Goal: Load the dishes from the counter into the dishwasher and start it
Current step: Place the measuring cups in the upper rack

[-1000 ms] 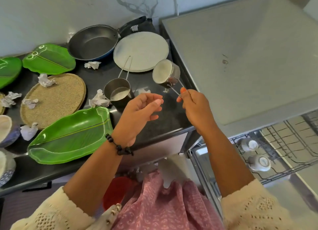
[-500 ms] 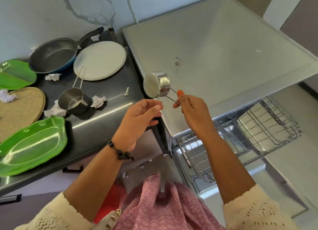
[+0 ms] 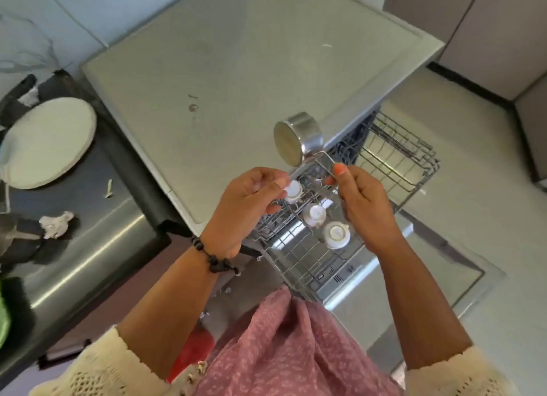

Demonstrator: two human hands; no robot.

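Note:
My right hand (image 3: 362, 203) pinches the wire handle of a small steel measuring cup (image 3: 297, 138), held on its side above the pulled-out dishwasher rack (image 3: 396, 164). My left hand (image 3: 245, 209) hovers just left of the handle with fingers loosely curled and nothing in it. Three white cups (image 3: 336, 235) stand upside down in the rack below my hands. The open dishwasher door (image 3: 399, 277) lies flat under the rack. On the dark counter (image 3: 97, 235) at the left lies a white round plate (image 3: 44, 144).
The grey dishwasher top (image 3: 236, 70) fills the upper middle. A crumpled paper scrap (image 3: 56, 224) and a small white bit lie on the counter. A red object (image 3: 192, 351) shows below the counter edge near my pink garment. Pale floor extends to the right.
My view has swung right from the counter to the dishwasher. My right hand has carried the measuring cup rightward over the open rack, and my left hand has followed beside it.

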